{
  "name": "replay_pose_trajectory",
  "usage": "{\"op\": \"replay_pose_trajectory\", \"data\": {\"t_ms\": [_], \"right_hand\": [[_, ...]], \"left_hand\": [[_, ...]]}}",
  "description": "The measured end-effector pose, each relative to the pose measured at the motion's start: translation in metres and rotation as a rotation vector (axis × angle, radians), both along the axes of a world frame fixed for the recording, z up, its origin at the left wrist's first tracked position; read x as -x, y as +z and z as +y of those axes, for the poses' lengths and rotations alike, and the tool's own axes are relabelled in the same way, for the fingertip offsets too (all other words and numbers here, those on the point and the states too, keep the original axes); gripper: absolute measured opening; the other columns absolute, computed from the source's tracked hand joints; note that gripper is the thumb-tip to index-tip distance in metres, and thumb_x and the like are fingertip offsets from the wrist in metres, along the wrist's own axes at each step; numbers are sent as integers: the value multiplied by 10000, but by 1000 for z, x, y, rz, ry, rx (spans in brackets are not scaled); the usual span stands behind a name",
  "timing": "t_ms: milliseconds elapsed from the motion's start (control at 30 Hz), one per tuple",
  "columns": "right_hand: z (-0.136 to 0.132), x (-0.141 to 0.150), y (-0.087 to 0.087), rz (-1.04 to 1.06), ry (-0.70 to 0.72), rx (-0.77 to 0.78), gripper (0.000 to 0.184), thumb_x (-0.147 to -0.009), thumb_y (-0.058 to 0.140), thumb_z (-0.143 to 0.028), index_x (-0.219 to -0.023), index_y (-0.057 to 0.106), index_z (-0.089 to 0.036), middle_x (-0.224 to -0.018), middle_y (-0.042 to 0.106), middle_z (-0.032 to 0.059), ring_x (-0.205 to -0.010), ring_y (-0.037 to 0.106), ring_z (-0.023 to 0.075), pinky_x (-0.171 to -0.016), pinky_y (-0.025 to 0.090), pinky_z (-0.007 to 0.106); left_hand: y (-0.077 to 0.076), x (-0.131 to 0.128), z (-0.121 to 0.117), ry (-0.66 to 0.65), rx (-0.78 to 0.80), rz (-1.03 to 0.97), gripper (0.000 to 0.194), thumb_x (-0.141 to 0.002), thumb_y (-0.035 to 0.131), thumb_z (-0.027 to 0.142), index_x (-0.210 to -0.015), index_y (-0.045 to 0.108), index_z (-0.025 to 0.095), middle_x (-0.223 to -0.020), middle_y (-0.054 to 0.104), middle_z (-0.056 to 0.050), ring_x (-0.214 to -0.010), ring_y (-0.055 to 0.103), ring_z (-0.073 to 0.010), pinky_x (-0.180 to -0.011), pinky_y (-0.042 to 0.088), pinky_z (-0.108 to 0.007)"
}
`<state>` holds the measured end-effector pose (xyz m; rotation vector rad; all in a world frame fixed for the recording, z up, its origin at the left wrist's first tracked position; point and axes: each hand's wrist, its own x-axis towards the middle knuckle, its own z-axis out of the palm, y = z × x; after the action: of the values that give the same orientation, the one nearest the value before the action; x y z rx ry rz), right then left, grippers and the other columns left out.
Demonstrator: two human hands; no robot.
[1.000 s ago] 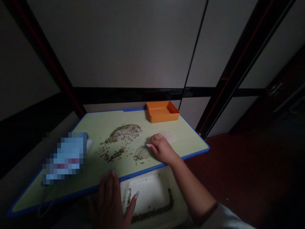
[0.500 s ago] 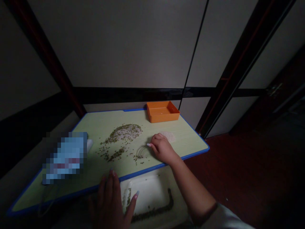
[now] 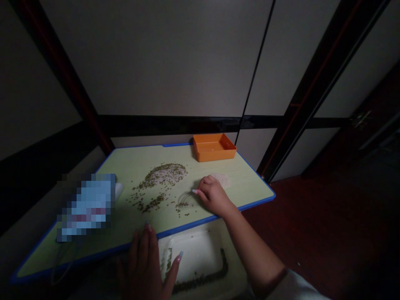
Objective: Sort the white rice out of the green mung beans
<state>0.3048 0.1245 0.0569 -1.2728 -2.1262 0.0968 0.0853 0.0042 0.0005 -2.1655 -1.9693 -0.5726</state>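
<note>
My right hand point(image 3: 212, 193) is closed around what looks like a wire whisk point(image 3: 186, 199). Its thin curved loops reach left over a few scattered green beans; the handle is hidden in my fist. Just behind that hand lies a small patch of pale grains point(image 3: 223, 180), like rice. Left of the whisk a larger heap of green beans mixed with pale grains point(image 3: 164, 174) spreads over the board, with a looser cluster of beans point(image 3: 153, 203) in front. My left hand point(image 3: 145, 264) has its fingers stretched towards the board's near edge, thumb apart, holding nothing.
An orange tray point(image 3: 215, 155) stands at the back of the blue-edged, pale green tabletop point(image 3: 250, 183). Below the near edge is a white basin point(image 3: 196, 254) with beans along its sides. A blurred blue object point(image 3: 87, 206) lies at left. Cabinet panels point(image 3: 175, 58) rise behind.
The view has shifted very slightly. Both hands, the whisk and the heaps look practically the same as before.
</note>
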Motion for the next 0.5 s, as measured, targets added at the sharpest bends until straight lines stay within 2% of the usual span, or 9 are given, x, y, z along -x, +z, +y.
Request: {"op": "replay_pose_trajectory", "data": {"t_ms": [233, 500], "right_hand": [[0, 1, 0, -14, -27, -12, 263, -945, 520, -297, -763, 652, -159, -827, 588, 60, -824, 477, 179, -775, 372, 320], [-1, 3, 1, -16, 22, -13, 252, -944, 531, -299, -777, 654, -155, -824, 587, 54, -835, 485, 170, -786, 381, 307]], "left_hand": [[1, -1, 0, -4, -14, 6, 724, -870, 296, 456, -1452, 214, 33, -1508, 347, -231, -1427, 243, -343, -1088, 264, -607], [-2, -1, 1, -17, -42, 8, 730, -870, 323, 447, -1465, 180, 50, -1515, 338, -225, -1432, 230, -348, -1078, 280, -602]]}}
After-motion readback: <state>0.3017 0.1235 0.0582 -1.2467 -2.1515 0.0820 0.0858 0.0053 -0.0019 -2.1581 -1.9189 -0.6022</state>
